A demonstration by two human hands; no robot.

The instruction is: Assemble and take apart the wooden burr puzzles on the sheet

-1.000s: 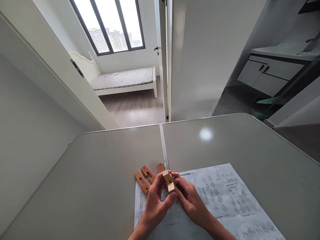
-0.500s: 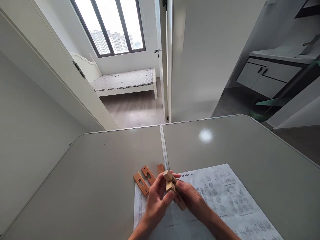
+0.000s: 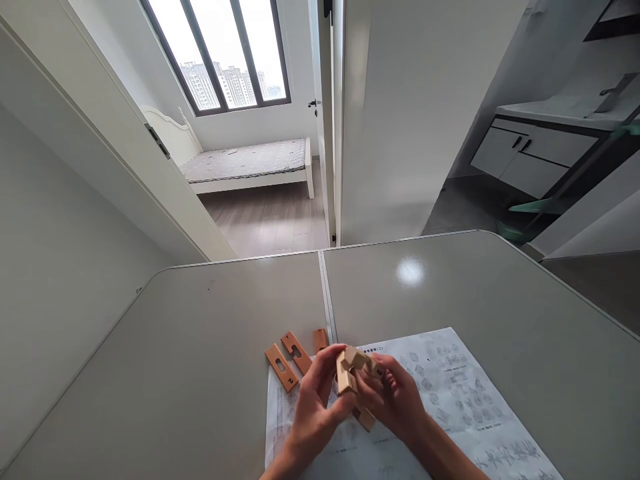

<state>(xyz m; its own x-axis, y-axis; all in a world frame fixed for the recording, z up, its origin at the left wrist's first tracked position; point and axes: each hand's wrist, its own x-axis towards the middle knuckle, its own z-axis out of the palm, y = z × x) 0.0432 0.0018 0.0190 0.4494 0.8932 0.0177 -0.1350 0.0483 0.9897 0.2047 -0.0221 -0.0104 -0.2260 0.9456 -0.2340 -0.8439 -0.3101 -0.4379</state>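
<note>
Over the printed sheet, my left hand grips a pale notched wooden puzzle piece between thumb and fingers. Close against it, my right hand pinches another pale wooden puzzle piece with a dark mark on its end. The two pieces meet at the top; whether they interlock I cannot tell. Under the hands a redder wooden piece shows in part. Left of my hands lie a slotted wooden piece marked 2, a second notched piece and a third piece, partly covered by my left hand.
A paper sheet with printed diagrams lies on the grey table. A seam runs across the tabletop. Beyond the table's far edge are a doorway with a bed and, at right, a white cabinet.
My right hand has turned and moved slightly up and right, bringing the marked end of its piece into view. The piece in my left hand has tilted and shifted a little to the right.
</note>
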